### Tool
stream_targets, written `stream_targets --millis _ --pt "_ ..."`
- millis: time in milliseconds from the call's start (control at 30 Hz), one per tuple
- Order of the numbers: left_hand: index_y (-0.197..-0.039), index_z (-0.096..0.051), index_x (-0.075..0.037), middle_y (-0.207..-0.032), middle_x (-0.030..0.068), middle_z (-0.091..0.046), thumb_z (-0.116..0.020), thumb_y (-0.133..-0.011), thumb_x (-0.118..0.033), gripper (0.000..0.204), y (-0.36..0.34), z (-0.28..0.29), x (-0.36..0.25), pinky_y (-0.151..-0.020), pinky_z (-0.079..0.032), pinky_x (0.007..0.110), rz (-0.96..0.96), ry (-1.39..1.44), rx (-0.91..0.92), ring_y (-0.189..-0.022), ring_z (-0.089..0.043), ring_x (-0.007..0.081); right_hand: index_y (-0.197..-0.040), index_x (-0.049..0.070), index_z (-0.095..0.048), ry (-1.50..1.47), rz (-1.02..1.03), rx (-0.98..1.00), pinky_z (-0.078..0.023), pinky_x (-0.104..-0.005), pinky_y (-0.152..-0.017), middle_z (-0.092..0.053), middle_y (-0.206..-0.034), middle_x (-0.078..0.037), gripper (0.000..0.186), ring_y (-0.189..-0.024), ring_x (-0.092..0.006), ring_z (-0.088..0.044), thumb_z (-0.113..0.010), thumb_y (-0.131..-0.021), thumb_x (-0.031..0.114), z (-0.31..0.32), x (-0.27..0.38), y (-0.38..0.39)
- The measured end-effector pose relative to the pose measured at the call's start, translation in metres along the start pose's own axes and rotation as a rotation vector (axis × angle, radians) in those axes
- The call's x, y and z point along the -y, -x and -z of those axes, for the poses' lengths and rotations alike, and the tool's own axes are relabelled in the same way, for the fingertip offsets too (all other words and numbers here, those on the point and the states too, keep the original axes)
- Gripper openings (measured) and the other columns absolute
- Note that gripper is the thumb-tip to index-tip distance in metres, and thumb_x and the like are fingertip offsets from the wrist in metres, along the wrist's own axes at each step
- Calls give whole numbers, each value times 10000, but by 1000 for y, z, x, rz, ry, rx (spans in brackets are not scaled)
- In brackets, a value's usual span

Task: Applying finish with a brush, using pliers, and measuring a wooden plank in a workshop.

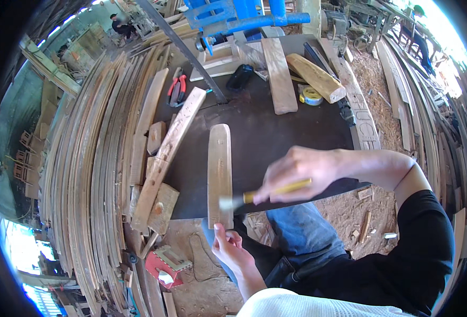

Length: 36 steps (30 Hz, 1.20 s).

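A flat wooden slat (220, 164) with a rounded far end stands out over the dark tabletop, its near end in my left hand (234, 253). The thumb lies on its face and the fingers curl behind. In my right hand (297, 171), slightly blurred by motion, is a paintbrush (250, 197) with a yellow handle. Its pale bristles are against the lower part of the slat, or just above it; I cannot tell which. Faint marks show along the slat's face.
A saw blade (193, 61) rises from the dark table (318, 127). On it lie red-handled pliers (177, 90), a black object (239, 77), a yellow tape measure (310, 95) and wooden boards (279, 76). Long planks (93, 153) are stacked at the left; a red box (164, 267) sits below.
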<state>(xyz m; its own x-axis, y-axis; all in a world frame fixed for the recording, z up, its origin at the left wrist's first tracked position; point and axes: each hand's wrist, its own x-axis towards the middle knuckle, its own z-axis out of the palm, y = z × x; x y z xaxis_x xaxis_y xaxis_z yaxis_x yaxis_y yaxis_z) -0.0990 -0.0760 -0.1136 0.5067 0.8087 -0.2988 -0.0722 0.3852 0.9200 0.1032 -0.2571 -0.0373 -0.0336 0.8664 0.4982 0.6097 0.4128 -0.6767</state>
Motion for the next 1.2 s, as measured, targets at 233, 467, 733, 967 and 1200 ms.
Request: stream_targets --millis 233,467,733,967,1200 --pt "-598 -489 -159 -536 -49 -452 -707 -1013 -391 523 4 -4 3 -492 -177 245 41 35 -2 -486 -321 41 -1351 56 -677 108 -63 110 -646 -386 -827 -767 -1120 -117 383 -934 -255 -767 -726 -971 66 2 4 6" --pt "-610 -476 -151 -547 -43 -442 -716 -1005 -375 514 8 -2 -2 -491 -187 251 50 45 52 -493 -320 45 -1348 69 -685 308 -405 -140 -652 -380 -806 -782 -1096 -122 351 -918 -263 -778 -702 -998 90 21 -7 2" --pt "-620 -507 -149 -554 -47 -451 -744 -971 -331 461 10 -1 -3 -514 -213 253 69 6 78 -517 -346 49 -1311 63 -688 -156 -139 143 -619 -410 -888 -771 -1146 -152 289 -1012 -307 -766 -670 -1028 118 4 0 13" --pt "-624 -538 -130 -557 -50 -453 -748 -966 -322 445 13 -1 3 -531 -231 260 53 -64 89 -535 -355 50 -1258 117 -677 319 -373 -200 -616 -425 -769 -770 -962 -111 242 -896 -318 -773 -664 -1045 230 33 -17 14" --pt "-606 -531 -122 -556 -43 -449 -748 -961 -330 465 7 8 6 -535 -236 271 55 -66 151 -536 -359 58 -1305 14 -684 -135 -178 100 -604 -392 -923 -763 -1189 -161 285 -1042 -297 -760 -665 -1026 66 22 -3 10"
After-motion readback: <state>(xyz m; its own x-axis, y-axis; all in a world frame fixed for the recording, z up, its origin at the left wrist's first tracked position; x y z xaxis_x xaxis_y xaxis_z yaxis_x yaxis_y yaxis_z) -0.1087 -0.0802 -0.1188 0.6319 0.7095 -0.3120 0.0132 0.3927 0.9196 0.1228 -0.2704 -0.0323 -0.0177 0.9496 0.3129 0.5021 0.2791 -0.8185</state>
